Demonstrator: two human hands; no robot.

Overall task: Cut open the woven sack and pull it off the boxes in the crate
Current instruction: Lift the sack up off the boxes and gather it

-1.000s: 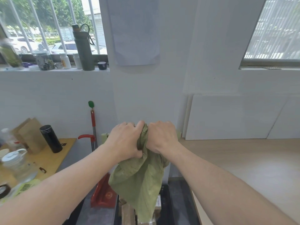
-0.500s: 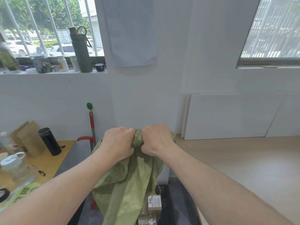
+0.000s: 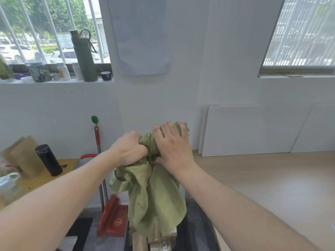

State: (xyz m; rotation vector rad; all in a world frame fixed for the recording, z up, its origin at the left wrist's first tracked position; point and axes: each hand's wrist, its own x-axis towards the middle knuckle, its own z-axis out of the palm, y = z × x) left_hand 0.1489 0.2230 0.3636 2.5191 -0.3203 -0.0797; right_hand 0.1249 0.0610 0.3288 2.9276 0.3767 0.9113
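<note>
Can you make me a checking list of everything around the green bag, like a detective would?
Surface: wooden table at left; pale wood floor at right.
Job's things: green woven sack bunched and lifted, its lower end hanging over the boxes; dark crate edge visible beside them.
Clutter: black flask and brown paper bag on the table; red dustpan and its long handle by the wall; green bottle and jars on the windowsill.
Hands: left hand fisted on the sack; right hand on the sack's top, fingers loosely spread.
Cables: nothing seen.
Surroundings: white wall, barred window at left, white boards leaning at right.
</note>
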